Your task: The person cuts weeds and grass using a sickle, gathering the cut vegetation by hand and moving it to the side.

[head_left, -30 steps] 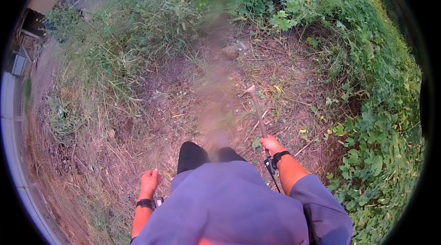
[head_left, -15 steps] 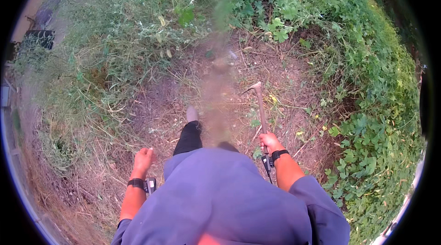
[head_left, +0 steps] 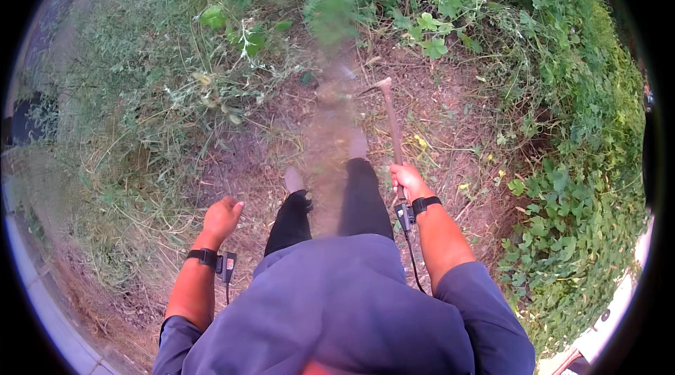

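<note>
A sickle (head_left: 394, 122) with a long wooden handle and a thin curved blade is held in my right hand (head_left: 410, 179). My fingers wrap round the lower handle, and the blade points up and to the left over the ground. My left hand (head_left: 223, 219) hangs over the dry weeds at the left. Its thumb stands apart from the loosely bent fingers, and nothing shows in it. Each wrist carries a black strap with a small device and cable.
Tall grey-green weeds (head_left: 169, 87) stand ahead and to the left. Broad-leaved vines (head_left: 555, 213) cover the right side. Between them lies bare soil (head_left: 436, 115) with cut stems. My two feet stand on it. A pale paved edge (head_left: 53, 326) curves at the lower left.
The sickle and my right hand have moved forward and slightly left. My left hand is farther forward. My right foot now shows ahead of the left one.
</note>
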Demonstrator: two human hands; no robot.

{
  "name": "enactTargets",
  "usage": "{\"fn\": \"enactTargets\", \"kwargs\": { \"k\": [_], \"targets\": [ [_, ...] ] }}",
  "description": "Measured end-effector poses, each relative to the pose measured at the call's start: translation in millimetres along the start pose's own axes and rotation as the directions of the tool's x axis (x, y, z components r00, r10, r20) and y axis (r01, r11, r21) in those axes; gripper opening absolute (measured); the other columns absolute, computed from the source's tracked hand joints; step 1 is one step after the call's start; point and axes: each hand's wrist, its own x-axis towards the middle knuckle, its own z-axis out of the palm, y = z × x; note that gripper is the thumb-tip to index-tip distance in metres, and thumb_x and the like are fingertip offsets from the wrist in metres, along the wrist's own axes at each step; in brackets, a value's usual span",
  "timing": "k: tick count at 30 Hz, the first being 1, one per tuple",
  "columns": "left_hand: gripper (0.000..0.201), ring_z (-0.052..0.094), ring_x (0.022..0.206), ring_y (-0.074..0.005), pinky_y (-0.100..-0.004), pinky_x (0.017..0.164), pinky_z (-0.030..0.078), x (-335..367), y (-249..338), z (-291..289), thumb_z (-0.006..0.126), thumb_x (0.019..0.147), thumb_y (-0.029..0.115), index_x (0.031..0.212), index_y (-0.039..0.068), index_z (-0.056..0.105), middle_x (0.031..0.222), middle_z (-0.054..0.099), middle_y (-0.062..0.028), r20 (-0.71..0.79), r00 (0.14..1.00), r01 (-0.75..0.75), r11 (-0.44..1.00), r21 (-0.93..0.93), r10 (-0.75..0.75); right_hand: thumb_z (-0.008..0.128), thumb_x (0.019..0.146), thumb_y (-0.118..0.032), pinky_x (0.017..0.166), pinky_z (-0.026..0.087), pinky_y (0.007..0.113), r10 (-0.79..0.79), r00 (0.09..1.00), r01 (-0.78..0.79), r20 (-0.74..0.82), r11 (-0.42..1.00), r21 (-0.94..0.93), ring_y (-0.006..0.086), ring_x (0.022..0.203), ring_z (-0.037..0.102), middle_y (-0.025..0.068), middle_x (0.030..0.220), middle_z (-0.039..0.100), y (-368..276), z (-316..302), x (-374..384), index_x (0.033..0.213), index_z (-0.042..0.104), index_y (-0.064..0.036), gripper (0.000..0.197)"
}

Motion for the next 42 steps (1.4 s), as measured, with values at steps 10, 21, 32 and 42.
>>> {"fn": "enactTargets", "kwargs": {
  "k": [10,21,32,42],
  "targets": [
    [0.029,0.065,0.087,-0.0389,-0.0472,0.078,0.053,161.4,248.4,27.7,0.064,0.09,0.029,0.106,0.005,0.064,0.1,0.066,-0.0183,0.05,0.906,-0.417,0.869,0.267,0.419,0.061,0.089,-0.009,0.041,0.038,0.031,0.071,0.989,-0.087,0.13,0.989,0.119,0.0132,0.049,0.047,0.0017,0.064,0.048,-75.2,9.9,158.5,0.106,0.049,-0.0037,0.021],
    [0.024,0.059,0.113,-0.0293,-0.0421,0.105,0.041,328.8,400.8,45.1,0.057,0.084,0.012,0.106,0.008,0.066,0.111,0.064,-0.0118,-0.012,0.737,-0.548,0.608,0.574,0.676,0.061,0.091,-0.012,0.045,0.042,0.03,0.132,0.97,-0.176,0.203,0.96,0.218,0.0119,0.049,0.045,0.0003,0.066,0.048,-81.2,-5.4,237.9,0.116,0.029,-0.0062,0.041],
    [0.04,0.053,0.127,-0.0312,-0.0449,0.107,0.038,501.1,409.3,23.9,0.055,0.086,0.006,0.126,0.005,0.057,0.129,0.059,-0.0172,0.094,0.779,-0.338,0.288,0.896,0.62,0.059,0.091,-0.012,0.041,0.037,0.027,0.117,0.965,-0.141,0.234,0.986,0.088,0.0086,0.047,0.044,-0.0013,0.065,0.047,-67.3,28.6,290.8,0.097,0.051,-0.009,0.01],
    [0.03,0.068,0.101,-0.0326,-0.0452,0.094,0.044,503.7,294.4,28.4,0.054,0.089,0.018,0.117,0.008,0.06,0.106,0.072,-0.0118,0.289,0.94,-0.335,0.337,0.88,0.181,0.059,0.095,-0.018,0.04,0.036,0.027,0.222,0.94,-0.243,0.259,0.969,0.051,0.0096,0.048,0.043,-0.0022,0.067,0.05,-35.7,30.3,293.4,0.102,0.053,-0.0075,0.014]
  ]
}}
